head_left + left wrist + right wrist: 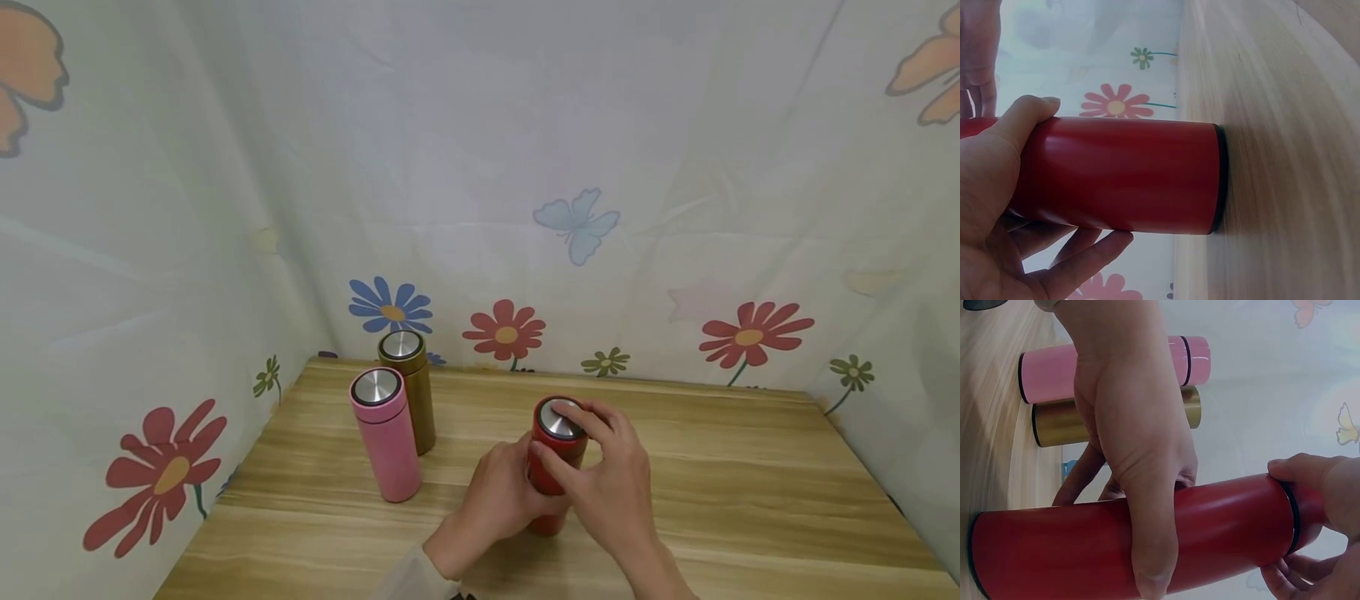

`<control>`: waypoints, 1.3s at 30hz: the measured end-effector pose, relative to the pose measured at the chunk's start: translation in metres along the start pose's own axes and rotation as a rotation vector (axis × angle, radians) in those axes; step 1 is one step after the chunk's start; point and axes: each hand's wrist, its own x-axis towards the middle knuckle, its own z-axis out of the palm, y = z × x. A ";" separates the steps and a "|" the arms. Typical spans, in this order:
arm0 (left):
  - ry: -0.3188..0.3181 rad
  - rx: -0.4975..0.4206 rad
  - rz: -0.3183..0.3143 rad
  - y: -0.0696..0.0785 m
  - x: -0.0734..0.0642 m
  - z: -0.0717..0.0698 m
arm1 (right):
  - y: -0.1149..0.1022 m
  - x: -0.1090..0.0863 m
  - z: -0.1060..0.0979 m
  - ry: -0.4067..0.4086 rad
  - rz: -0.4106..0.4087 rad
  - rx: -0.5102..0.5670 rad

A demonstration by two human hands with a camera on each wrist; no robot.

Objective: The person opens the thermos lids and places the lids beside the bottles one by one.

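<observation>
A red thermos bottle (pixel 547 523) with a steel-topped lid (pixel 558 419) stands in front of me. My left hand (pixel 498 492) grips its body from the left; in the left wrist view the left thumb and fingers wrap the red bottle (pixel 1129 175), whose black base meets the wood. Higher up, my right hand (pixel 618 475) holds the lid, thumb at the near side and a finger over the top edge. In the right wrist view, the right hand's fingers (pixel 1300 467) lie around the lid end, by a dark ring. The right palm is largely out of sight.
To the left stand a pink thermos bottle (pixel 390 454) and, just behind it, a gold-brown thermos bottle (pixel 422 408), both with lids on. The wood-grain table (pixel 735 492) ends at a white curtain (pixel 465 167) printed with flowers and butterflies.
</observation>
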 end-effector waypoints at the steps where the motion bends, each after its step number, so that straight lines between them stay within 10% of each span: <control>1: 0.002 0.003 0.004 0.000 0.000 0.000 | 0.000 0.001 -0.001 -0.010 0.001 0.010; 17: -0.003 -0.008 0.028 0.000 0.000 -0.003 | 0.012 0.009 -0.012 -0.162 -0.017 0.177; 39: 0.000 -0.013 0.038 0.000 0.001 0.000 | 0.012 0.008 -0.009 -0.163 -0.024 0.183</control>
